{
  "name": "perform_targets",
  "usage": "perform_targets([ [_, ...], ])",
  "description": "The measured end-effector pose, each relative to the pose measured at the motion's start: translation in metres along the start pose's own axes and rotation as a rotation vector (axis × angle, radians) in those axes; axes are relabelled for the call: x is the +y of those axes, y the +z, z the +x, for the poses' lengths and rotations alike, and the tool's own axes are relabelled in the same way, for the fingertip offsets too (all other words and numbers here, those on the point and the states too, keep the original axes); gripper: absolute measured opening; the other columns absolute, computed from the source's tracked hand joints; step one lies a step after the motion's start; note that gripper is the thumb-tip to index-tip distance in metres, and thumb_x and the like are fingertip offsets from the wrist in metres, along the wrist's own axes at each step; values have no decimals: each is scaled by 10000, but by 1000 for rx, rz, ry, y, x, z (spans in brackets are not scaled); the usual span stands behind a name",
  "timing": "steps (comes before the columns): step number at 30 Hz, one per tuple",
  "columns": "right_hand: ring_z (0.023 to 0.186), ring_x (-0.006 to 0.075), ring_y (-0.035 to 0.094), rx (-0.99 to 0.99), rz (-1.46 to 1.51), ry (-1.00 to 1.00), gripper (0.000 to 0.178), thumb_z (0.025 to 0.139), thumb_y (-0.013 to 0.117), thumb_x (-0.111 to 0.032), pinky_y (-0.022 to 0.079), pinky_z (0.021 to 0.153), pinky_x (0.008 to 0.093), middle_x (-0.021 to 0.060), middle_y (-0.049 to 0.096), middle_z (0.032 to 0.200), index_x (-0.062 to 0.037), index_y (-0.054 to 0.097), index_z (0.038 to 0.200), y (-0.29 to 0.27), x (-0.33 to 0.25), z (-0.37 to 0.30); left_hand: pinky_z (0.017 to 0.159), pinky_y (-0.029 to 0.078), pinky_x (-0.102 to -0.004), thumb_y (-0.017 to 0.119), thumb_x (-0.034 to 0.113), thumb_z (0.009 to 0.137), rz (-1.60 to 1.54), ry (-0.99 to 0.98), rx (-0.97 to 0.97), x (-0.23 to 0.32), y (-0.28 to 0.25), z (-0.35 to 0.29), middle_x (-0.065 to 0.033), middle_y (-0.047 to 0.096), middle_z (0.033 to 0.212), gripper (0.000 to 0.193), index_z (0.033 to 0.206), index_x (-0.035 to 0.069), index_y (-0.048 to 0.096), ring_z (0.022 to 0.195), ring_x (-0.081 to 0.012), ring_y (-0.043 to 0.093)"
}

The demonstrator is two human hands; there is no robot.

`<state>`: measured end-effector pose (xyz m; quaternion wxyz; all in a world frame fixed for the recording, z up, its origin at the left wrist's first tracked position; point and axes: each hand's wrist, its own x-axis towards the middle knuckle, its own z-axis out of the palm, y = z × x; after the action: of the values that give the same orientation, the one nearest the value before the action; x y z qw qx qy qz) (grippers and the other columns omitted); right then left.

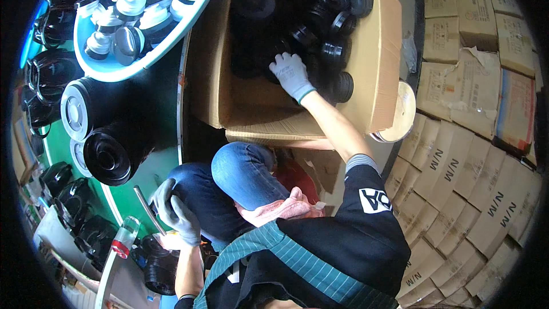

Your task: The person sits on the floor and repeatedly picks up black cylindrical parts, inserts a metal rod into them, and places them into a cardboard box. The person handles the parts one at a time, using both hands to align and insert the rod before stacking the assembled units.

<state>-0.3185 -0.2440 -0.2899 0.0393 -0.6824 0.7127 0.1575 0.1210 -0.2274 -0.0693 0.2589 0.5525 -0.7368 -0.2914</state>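
Note:
My right hand, in a pale grey glove, reaches into a large open cardboard box. Its fingers are a little apart over black round screw-ringed parts, and no part shows in its grasp. What its fingertips touch is lost in the dark. My left hand, also gloved in grey, is by my thigh with its fingers loosely apart and nothing visible in them. Close beside it a slanting metal bar rises at the edge of the green table.
A light blue basin of white and black lids stands at the upper left. Black cylinders lie below it. A clear tube with a red end is at the lower left. Stacked cartons wall off the right side. A round stool top stands beside the box.

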Motion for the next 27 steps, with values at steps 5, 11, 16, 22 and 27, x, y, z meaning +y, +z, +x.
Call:
perform_targets([
  [5, 1130, 255, 654, -16, -44, 79, 168, 942, 672, -155, 510, 835, 430, 59, 672, 1133, -178, 748, 1090, 42, 19, 21, 1079, 473, -443, 535, 136, 1060, 8, -3, -5, 1, -1, 2, -207, 699, 1271, 326, 1281, -44, 693, 1178, -342, 643],
  [11, 1111, 259, 600, 201, -228, 82, 233, 978, 601, -210, 465, 892, 454, 47, 664, 1280, -176, 703, 1184, 67, 46, 14, 1044, 488, -434, 528, 155, 1069, 13, -21, -5, 0, 0, -3, -213, 694, 1276, 333, 1272, -49, 696, 1156, -341, 643],
  [16, 1093, 257, 600, 271, -244, 65, 213, 961, 623, -208, 467, 877, 438, 42, 664, 1222, -178, 707, 1155, 80, 61, 24, 1016, 493, -440, 532, 170, 1071, 31, 1, -16, 0, -1, -1, -216, 697, 1272, 341, 1267, -57, 695, 1143, -343, 641],
  [22, 1025, 246, 598, 353, 26, 89, 245, 798, 812, -301, 482, 835, 427, 22, 614, 1030, -191, 694, 982, 46, 58, -11, 1057, 472, -456, 553, 181, 1064, 13, -38, 10, -1, 1, -5, -220, 705, 1262, 341, 1263, -58, 693, 1153, -357, 640],
  [27, 1011, 245, 604, 306, 103, 33, 366, 718, 892, -371, 487, 814, 433, 12, 620, 1011, -196, 683, 962, 49, 35, -31, 1067, 469, -461, 562, 189, 1067, 34, 8, -5, -5, 1, -2, -218, 708, 1258, 333, 1255, -52, 694, 1159, -366, 641],
])
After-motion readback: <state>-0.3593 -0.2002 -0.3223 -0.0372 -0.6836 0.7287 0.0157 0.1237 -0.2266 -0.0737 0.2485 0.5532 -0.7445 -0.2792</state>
